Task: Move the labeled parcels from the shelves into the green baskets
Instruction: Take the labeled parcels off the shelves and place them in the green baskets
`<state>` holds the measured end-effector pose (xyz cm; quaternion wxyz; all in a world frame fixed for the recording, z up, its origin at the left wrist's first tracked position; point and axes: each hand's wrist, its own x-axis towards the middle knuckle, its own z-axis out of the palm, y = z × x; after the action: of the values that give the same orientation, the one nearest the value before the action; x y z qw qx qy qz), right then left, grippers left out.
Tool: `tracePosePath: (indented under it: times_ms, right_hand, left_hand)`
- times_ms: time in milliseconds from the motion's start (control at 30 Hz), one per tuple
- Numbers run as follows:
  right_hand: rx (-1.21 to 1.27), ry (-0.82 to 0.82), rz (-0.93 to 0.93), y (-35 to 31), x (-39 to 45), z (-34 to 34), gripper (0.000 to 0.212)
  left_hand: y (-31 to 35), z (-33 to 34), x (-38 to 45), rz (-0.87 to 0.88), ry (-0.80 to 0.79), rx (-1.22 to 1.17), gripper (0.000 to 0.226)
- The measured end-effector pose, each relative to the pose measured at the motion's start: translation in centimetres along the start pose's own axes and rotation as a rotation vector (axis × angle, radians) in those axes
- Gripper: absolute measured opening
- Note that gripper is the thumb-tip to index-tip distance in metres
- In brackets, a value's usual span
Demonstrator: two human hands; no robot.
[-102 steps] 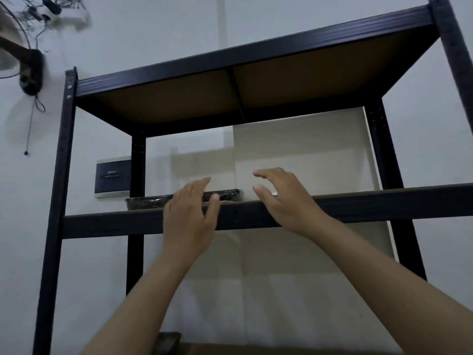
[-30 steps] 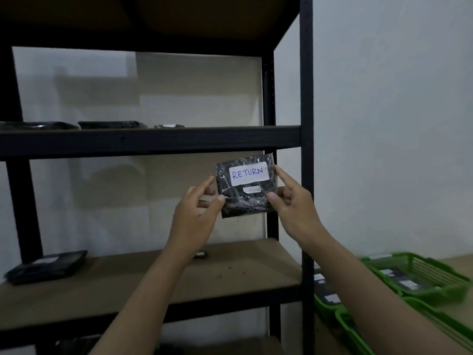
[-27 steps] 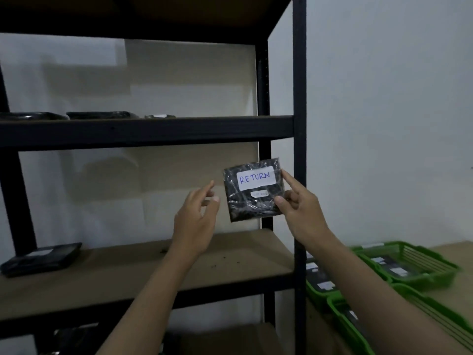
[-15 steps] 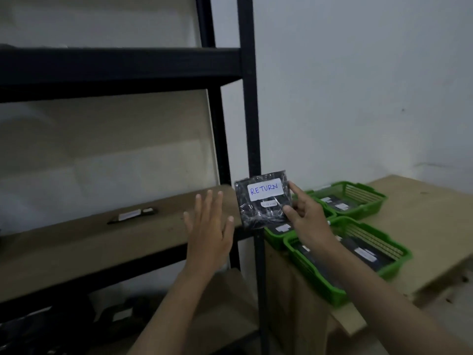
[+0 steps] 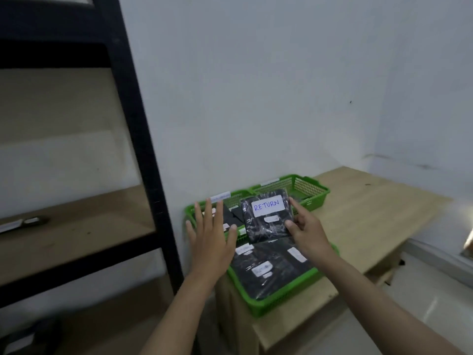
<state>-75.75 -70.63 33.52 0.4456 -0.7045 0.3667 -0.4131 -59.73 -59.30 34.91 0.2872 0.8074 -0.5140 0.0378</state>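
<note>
Right hand [image 5: 307,230] pinched the RETURN parcel [image 5: 266,216] above the green baskets [image 5: 279,301] — left hand [image 5: 212,242] hovered, fingers spread, empty.

The right hand [image 5: 305,228] pinches a black parcel [image 5: 267,217] by its right edge, its white label [image 5: 268,205] reading "RETURN". Beside it the left hand [image 5: 212,235] hangs with fingers spread, holding nothing. Beneath both hands three green baskets [image 5: 279,301] of black parcels sit on a wooden table [image 5: 371,213]. A black shelf post [image 5: 143,149] stands left of the left hand.
</note>
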Motion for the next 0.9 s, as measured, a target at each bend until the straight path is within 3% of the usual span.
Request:
tracePosePath:
  times_ms: [300, 900]
  right_hand:
    - [-0.096, -0.062, 0.085, 8.7, 6.1, -8.3, 0.06]
    - [-0.171, -0.032, 0.161, 19.1, 23.5, -13.7, 0.058]
  left_hand:
    - [6.7, 10.3, 3.9, -0.117, -0.118, 0.05, 0.054]
    - [9.9, 24.1, 19.7, -0.118, -0.248, 0.096, 0.056]
